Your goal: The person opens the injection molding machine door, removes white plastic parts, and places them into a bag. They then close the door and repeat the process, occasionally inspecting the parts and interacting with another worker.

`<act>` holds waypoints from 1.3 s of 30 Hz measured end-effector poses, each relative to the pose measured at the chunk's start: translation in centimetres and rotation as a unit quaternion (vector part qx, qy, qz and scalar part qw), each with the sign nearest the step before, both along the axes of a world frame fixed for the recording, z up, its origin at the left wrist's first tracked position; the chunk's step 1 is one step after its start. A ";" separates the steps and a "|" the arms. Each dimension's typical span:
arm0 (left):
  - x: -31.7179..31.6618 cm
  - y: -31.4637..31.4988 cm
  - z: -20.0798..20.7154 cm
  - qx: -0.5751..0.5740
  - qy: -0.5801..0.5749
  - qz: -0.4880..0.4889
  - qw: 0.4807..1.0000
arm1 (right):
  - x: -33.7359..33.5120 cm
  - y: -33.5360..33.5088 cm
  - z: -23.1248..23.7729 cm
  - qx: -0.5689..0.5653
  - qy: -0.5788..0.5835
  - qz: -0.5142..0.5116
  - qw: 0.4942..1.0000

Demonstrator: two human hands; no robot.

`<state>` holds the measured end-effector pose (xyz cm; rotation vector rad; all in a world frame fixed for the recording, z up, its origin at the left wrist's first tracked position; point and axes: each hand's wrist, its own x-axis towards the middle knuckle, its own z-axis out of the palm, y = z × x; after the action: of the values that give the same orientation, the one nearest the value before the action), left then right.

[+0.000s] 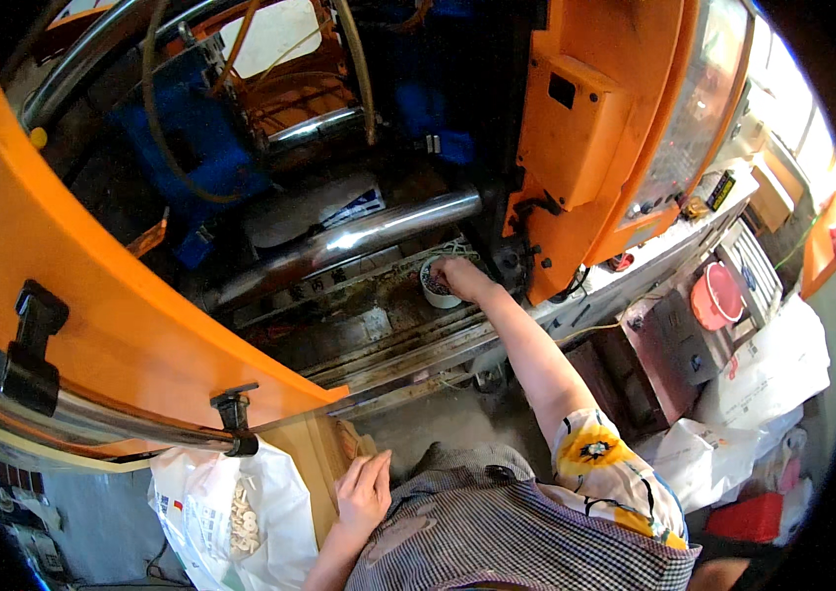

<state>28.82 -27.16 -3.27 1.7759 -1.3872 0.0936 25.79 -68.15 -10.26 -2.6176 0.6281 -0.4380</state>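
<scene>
Right hand: fingers bent down into the round white tub; their grip cannot be determined, the interior being partly hidden. A polished cylindrical bar bounds the room beyond them; the grimy metal machine bed extends leftward. Left hand: fingers half-curled, nothing visibly held; white plastic bag to their left.
</scene>
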 end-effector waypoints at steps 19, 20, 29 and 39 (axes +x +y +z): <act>5.1 -18.8 -0.7 0.137 0.401 -0.026 0.906 | -0.5 -1.4 1.9 0.103 -0.024 0.077 0.991; 5.7 -19.6 -1.0 0.132 0.502 -0.028 0.854 | -0.3 -0.6 3.7 0.109 -0.059 0.099 0.987; 8.3 -23.8 -1.2 -0.132 0.861 -0.008 0.490 | 2.2 6.4 9.3 -0.010 -0.149 0.303 0.941; 10.1 -22.3 2.9 -0.220 0.835 0.029 0.503 | 6.1 6.2 11.8 -0.023 -0.247 0.366 0.897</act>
<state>38.94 -49.43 -0.36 0.6597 0.2278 -0.9329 31.88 -61.90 1.55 -2.3945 -0.5259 -0.8132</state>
